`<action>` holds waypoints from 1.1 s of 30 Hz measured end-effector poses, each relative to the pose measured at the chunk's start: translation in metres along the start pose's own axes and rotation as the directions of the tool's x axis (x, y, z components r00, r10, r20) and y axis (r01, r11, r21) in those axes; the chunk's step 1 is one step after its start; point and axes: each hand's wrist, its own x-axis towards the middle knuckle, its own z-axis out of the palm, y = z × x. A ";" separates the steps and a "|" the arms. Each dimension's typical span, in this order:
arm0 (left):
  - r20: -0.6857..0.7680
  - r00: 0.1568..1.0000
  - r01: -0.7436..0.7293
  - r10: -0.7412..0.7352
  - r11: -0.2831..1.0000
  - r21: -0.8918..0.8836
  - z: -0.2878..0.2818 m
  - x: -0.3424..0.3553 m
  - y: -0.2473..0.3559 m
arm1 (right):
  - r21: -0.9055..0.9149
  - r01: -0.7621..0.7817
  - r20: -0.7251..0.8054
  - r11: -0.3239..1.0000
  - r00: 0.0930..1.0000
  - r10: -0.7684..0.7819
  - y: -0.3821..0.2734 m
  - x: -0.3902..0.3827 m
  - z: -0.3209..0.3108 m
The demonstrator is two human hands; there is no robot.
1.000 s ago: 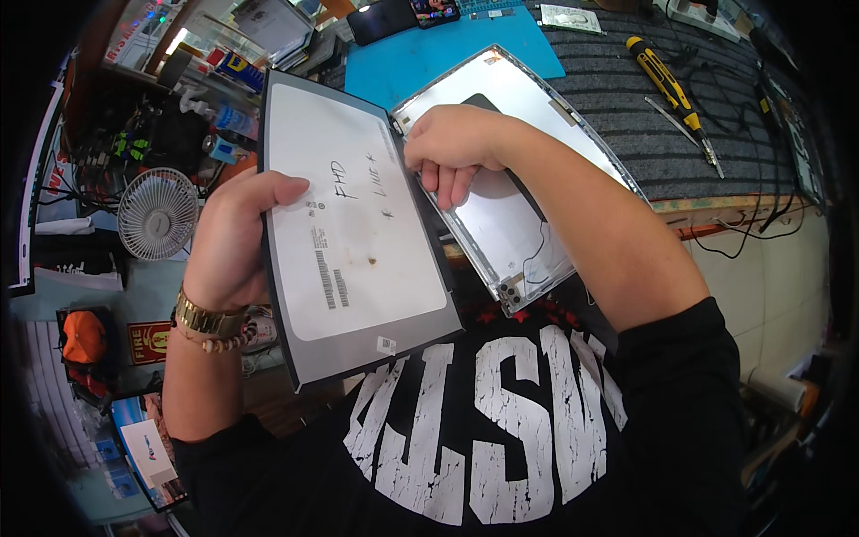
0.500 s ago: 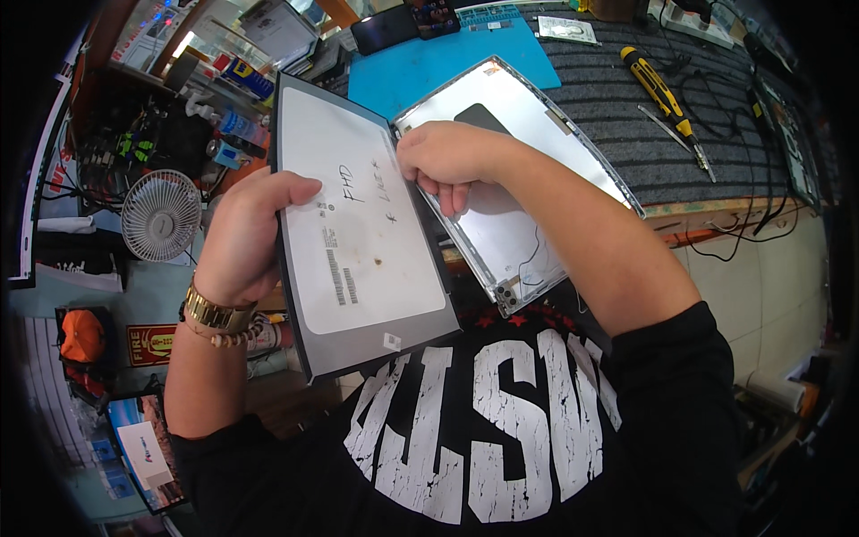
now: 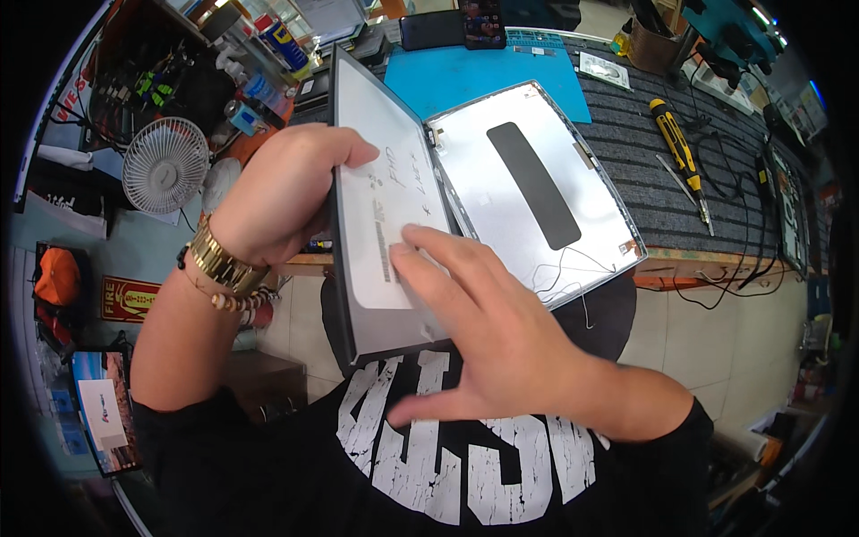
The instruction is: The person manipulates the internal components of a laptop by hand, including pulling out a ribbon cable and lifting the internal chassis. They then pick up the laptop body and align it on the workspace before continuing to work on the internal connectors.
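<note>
My left hand [image 3: 277, 188] grips the dark-edged left side of a screen panel [image 3: 362, 242], thumb over its white back with handwriting. My right hand [image 3: 483, 331] is open below and right of it, thumb spread, with two fingertips at the panel's back near a label; whether they touch it I cannot tell. Just right of the panel lies a silver laptop lid [image 3: 465, 152] on the bench, with a black strip [image 3: 532, 183] inside and thin wires at its lower corner.
A blue mat [image 3: 474, 72] is behind the lid. A yellow screwdriver [image 3: 676, 143], a metal tool [image 3: 682, 183], a drive [image 3: 601, 72] and cables [image 3: 734, 286] are at the right. A white fan [image 3: 164, 166], spray cans and a phone [image 3: 483, 27] are around the left and back.
My right hand has left the lid's hinge corner and moved down, fingers spreading over the panel. The panel, still in my left hand, is more steeply tilted and further right in view.
</note>
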 end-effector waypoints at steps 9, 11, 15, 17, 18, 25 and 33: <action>0.280 0.960 -0.007 -0.011 0.998 0.061 0.026 0.000 0.016 | -0.238 0.019 -0.249 0.971 0.965 -0.080 0.016 -0.015 0.015; 0.353 0.935 -0.013 -0.022 0.995 0.096 0.028 -0.001 0.016 | -0.132 -0.093 -0.341 0.987 0.939 0.043 0.015 -0.024 0.010; 0.173 0.985 -0.064 0.026 0.973 0.220 0.025 -0.005 0.019 | -0.004 -0.243 -0.479 0.970 0.852 0.212 0.029 -0.039 -0.003; 0.244 0.964 -0.191 0.102 0.907 0.375 0.013 0.001 0.024 | 0.300 -0.173 -0.604 0.938 0.727 0.327 0.042 -0.044 0.000; 0.251 0.962 -0.197 0.105 0.906 0.375 0.008 0.008 0.022 | 0.411 -0.129 -0.629 0.902 0.676 0.384 0.043 -0.044 -0.002; 0.237 0.811 -0.527 0.535 0.494 0.691 -0.016 0.067 -0.038 | 0.649 0.006 -0.662 0.761 0.498 0.560 0.075 -0.064 -0.017; 0.471 0.513 -0.693 0.718 0.022 0.721 -0.015 0.134 -0.098 | 0.736 0.041 -0.602 0.675 0.496 0.626 0.081 -0.077 -0.022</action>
